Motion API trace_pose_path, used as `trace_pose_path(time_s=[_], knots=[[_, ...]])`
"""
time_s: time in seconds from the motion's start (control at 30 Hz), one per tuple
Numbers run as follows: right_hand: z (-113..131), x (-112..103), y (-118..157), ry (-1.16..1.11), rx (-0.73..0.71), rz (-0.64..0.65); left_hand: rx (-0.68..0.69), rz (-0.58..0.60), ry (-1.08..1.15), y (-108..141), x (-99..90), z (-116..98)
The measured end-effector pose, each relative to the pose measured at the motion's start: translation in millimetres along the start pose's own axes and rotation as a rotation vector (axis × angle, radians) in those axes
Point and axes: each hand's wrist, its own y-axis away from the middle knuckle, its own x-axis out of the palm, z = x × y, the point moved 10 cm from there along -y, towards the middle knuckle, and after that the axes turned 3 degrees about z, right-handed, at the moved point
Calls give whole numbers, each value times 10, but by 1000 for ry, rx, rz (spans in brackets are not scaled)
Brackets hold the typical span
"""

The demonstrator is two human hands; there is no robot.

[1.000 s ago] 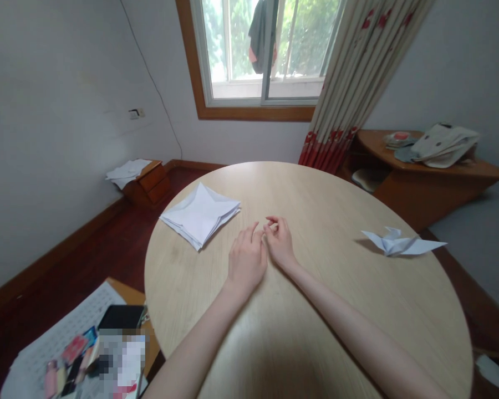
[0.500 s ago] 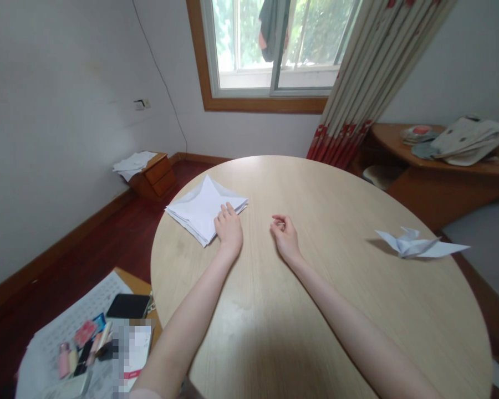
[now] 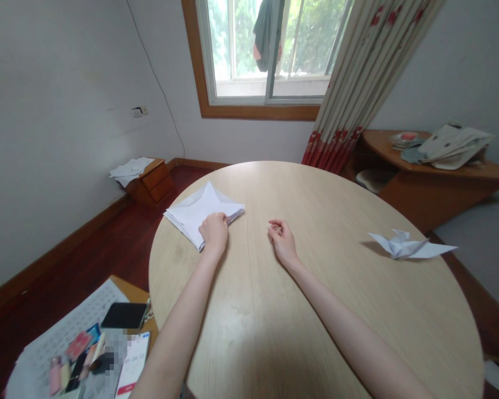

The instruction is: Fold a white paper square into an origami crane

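Observation:
A stack of white square paper sheets (image 3: pixel 199 208) lies at the far left of the round table (image 3: pixel 249 310), one corner pointing away from me. My left hand (image 3: pixel 215 231) is closed at the near right edge of the stack, its fingers curled on the top sheet; the fingertips are partly hidden. To the right of it, my right hand (image 3: pixel 281 239) rests on the bare wood with fingers loosely curled in, and nothing shows in them. A folded white paper crane (image 3: pixel 403 246) with spread wings stands near the table's right edge.
At lower left, a low surface covered with patterned paper (image 3: pixel 87 299) carries a black tablet (image 3: pixel 125 315), a lit phone (image 3: pixel 135 357) and several small tubes. A wooden cabinet (image 3: pixel 156 180) with papers stands by the wall. A brown desk (image 3: pixel 449 177) holds a cloth bag (image 3: pixel 457 147).
My left hand has slid left over the stack, and its spread fingers have curled closed. My right hand keeps its place and pose. The camera view has tilted up slightly.

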Motion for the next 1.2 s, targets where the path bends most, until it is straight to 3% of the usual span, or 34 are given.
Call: trace_pose_path(time_s=[0.17, 0.33, 0.37, 0.5, 0.6, 0.7, 0.77, 0.9, 1.0, 1.1, 1.2], knots=[[7, 9, 4, -33, 11, 1, -82, -86, 53, -60, -316, 141], [41, 15, 3, -75, 17, 8, -141, -252, 76, -74, -914, 186], [51, 14, 4, -83, 17, 12, -136, -333, 101, -42, -1075, 170], [114, -5, 33, -104, 5, 35, 67, -525, 160, 163, -1509, -120], [192, -63, 99, -98, -21, 48, 384, -584, 158, 438, -1603, -507], [270, -207, 190, -68, -54, 38, 788, -596, 149, 856, -1489, -879], [295, -357, 247, -46, -70, 21, 1014, -532, 120, 1133, -1272, -1046], [242, -742, 327, -10, -67, -24, 1315, -366, 88, 1605, -687, -1185], [143, -1017, 359, 12, -42, -47, 1410, -355, 71, 1881, -306, -1185], [130, -1223, 397, 58, -45, -83, 1415, -301, 26, 2064, -14, -1191], [438, -1220, 478, 316, -218, -68, 1334, -169, 67, 2096, 36, -1183]])
